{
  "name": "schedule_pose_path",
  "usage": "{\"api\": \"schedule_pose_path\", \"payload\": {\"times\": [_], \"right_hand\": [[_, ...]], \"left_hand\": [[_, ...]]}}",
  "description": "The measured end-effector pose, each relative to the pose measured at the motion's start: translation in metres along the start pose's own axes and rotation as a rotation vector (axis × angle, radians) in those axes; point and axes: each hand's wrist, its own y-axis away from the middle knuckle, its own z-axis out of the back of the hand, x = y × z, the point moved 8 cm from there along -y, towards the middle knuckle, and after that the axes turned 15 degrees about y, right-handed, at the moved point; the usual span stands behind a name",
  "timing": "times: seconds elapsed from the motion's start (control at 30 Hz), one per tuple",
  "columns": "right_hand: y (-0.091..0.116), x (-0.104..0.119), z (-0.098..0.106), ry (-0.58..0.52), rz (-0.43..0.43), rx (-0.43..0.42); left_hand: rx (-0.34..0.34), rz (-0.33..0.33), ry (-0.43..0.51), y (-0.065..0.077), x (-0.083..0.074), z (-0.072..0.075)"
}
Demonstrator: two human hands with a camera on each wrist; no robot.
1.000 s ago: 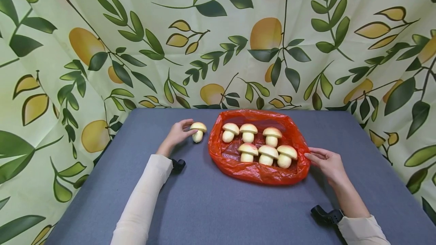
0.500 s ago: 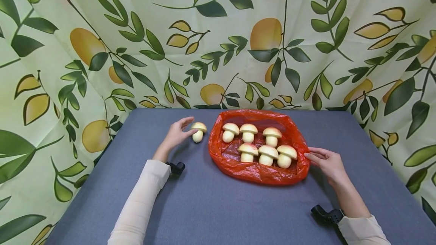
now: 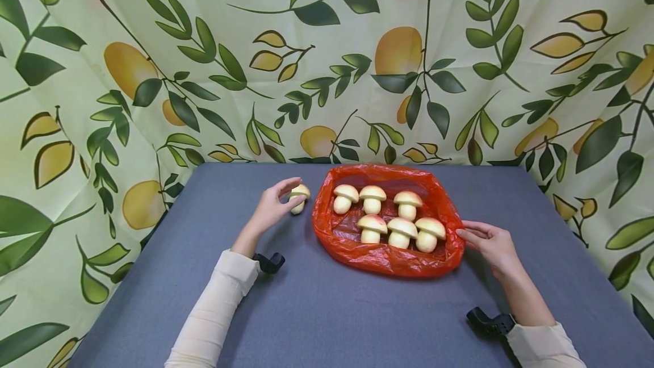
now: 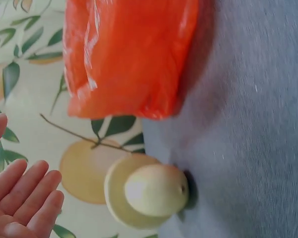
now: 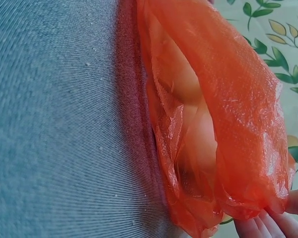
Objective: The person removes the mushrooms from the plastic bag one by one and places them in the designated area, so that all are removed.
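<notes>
The leaf-and-fruit backdrop [image 3: 327, 84] fills the space behind and beside the grey-blue table [image 3: 327, 317], whose cloth runs up to its foot. On the table, right of the middle, sits the red plastic bag [image 3: 393, 264], its mouth spread wide and its rim crumpled all round. Two pale sleeves reach in from the near edge, the left sleeve [image 3: 214, 305] showing at more length than the right sleeve [image 3: 544, 345]. The left hand [image 3: 269, 207] is left of the bag and well clear of it; its fingers are loosely extended and the gap between thumb and forefinger is wide, with nothing held. The right hand [image 3: 493, 246] is at the bag's right side, thumb and fingers narrowed on a fold of the rim, pinching it. Each wrist carries a black mount, the left mount [image 3: 271, 263] and the right mount [image 3: 490, 323]. Of the mushrooms, six lie inside the bag in two uneven rows of three, caps away from the person and stems toward them. The lone mushroom [image 3: 301, 192] lies outside, on the table between the left hand and the bag, near the bag's left side. From the head, forefinger and thumb seem to bracket it, the thumb crossing its stem; the left wrist view, however, shows open space between the fingertips [image 4: 52, 201] and its cap, so it lies just beside them, ungripped.
</notes>
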Motion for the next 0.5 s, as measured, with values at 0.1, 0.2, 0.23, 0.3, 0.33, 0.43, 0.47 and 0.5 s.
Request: {"api": "schedule_pose_path", "payload": {"times": [0.1,0.2,0.23,0.3,0.33,0.43,0.47,0.5], "right_hand": [[0.000,0.000,0.000,-0.002,-0.002,0.000],[0.001,0.000,0.001,-0.008,-0.001,0.003],[0.001,0.000,0.001,-0.011,0.000,0.005],[0.001,0.000,0.001,-0.015,0.001,0.009],[0.001,-0.001,0.001,-0.017,0.001,0.011],[0.001,-0.001,0.001,-0.022,0.002,0.013],[0.001,-0.001,0.000,-0.023,0.002,0.014],[0.000,0.000,0.000,-0.025,0.003,0.013]], "left_hand": [[0.005,-0.016,0.006,0.000,0.002,-0.005],[0.012,-0.020,0.011,0.001,-0.002,-0.010],[0.013,-0.021,0.017,0.001,-0.002,-0.012],[0.019,-0.024,0.027,0.002,-0.004,-0.014],[0.024,-0.029,0.038,0.002,-0.006,-0.016],[0.036,-0.044,0.072,0.003,-0.008,-0.021],[0.039,-0.047,0.077,0.003,-0.009,-0.023],[0.043,-0.051,0.077,0.004,-0.010,-0.025]]}}
